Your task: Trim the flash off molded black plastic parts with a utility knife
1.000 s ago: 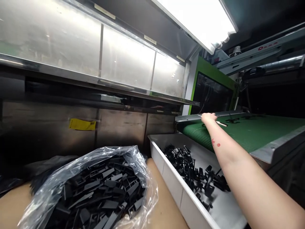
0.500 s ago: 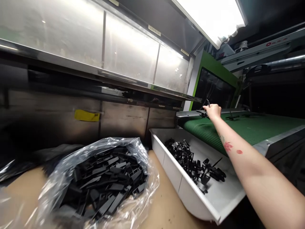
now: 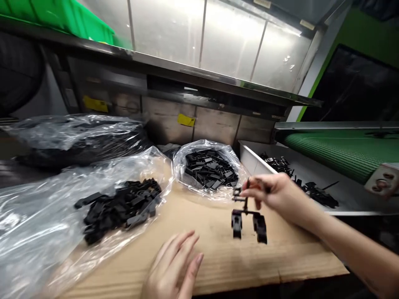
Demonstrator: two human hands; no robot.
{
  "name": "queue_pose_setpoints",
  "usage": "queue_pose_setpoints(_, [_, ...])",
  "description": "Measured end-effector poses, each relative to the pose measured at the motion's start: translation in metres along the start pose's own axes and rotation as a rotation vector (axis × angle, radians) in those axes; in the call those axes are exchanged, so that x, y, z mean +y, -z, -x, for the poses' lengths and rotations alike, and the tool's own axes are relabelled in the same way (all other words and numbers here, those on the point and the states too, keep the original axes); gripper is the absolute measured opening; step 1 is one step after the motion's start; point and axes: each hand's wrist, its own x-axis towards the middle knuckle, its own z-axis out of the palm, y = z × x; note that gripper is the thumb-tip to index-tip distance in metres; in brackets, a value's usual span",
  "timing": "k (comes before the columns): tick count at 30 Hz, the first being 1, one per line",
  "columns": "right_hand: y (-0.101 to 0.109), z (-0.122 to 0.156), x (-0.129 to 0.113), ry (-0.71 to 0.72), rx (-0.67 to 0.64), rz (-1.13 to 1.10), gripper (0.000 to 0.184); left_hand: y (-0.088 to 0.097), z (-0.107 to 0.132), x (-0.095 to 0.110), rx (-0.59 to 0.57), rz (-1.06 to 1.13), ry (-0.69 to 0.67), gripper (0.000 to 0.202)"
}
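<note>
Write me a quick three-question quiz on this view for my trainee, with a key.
1. True or false: the left hand is holding the black branched part.

2. Which sits below the near end of the green belt?
A. clear bag
B. white tray
C. green bin

3. How many large blocky pieces hang at the lower end of the held part?

Key:
1. False; the right hand holds it, and the left hand is open.
2. B, the white tray.
3. Two.

Right grip holding branched black part (dangling), left grip over cardboard; filled bag behind
</note>
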Motion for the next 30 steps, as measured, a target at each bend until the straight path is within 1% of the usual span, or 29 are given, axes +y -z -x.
queue_pose_setpoints(2, [-0.034, 0.008, -0.004, 0.051, -0.06, 0.022, 0.019, 0.005, -0.001, 0.006, -0.042, -0.077, 0.025, 0.037])
queue_pose_setpoints(3, [-0.047, 0.009, -0.005, 0.069, -0.063, 0.042, 0.021, 0.005, -0.001, 0.009, -0.073, -0.103, 0.029, 0.04])
queue_pose_setpoints(5, [-0.067, 0.01, -0.005, 0.088, -0.05, 0.085, 0.024, 0.004, -0.003, 0.013, -0.14, -0.143, 0.015, 0.043])
queue_pose_setpoints(8, [-0.085, 0.008, -0.007, 0.075, -0.055, 0.132, 0.026, -0.001, -0.01, 0.014, -0.228, -0.207, -0.002, 0.041])
queue_pose_setpoints(12, [-0.1, 0.003, -0.013, 0.039, -0.137, 0.118, 0.018, -0.008, -0.019, 0.013, -0.345, -0.239, -0.037, 0.031])
queue_pose_setpoints(14, [-0.1, -0.001, -0.014, 0.009, -0.178, 0.057, 0.016, -0.01, -0.021, 0.014, -0.361, -0.248, -0.032, 0.03])
queue_pose_setpoints(17, [-0.086, -0.006, -0.004, -0.118, -0.211, -0.119, 0.016, -0.01, -0.02, 0.013, -0.351, -0.27, -0.047, 0.033])
queue_pose_setpoints(21, [-0.054, 0.0, 0.027, -0.374, -0.234, -0.354, 0.024, -0.009, -0.015, 0.012, -0.324, -0.289, -0.086, 0.034])
queue_pose_setpoints(23, [-0.044, 0.005, 0.043, -0.454, -0.235, -0.439, 0.025, -0.009, -0.014, 0.012, -0.311, -0.301, -0.087, 0.033])
queue_pose_setpoints(25, [-0.042, 0.008, 0.059, -0.508, -0.257, -0.51, 0.024, -0.01, -0.014, 0.013, -0.306, -0.316, -0.087, 0.033])
queue_pose_setpoints(28, [-0.047, 0.005, 0.081, -0.601, -0.317, -0.556, 0.022, -0.01, -0.015, 0.013, -0.303, -0.327, -0.088, 0.032])
queue_pose_setpoints(30, [-0.051, 0.003, 0.089, -0.646, -0.361, -0.564, 0.023, -0.01, -0.015, 0.012, -0.303, -0.32, -0.089, 0.032])
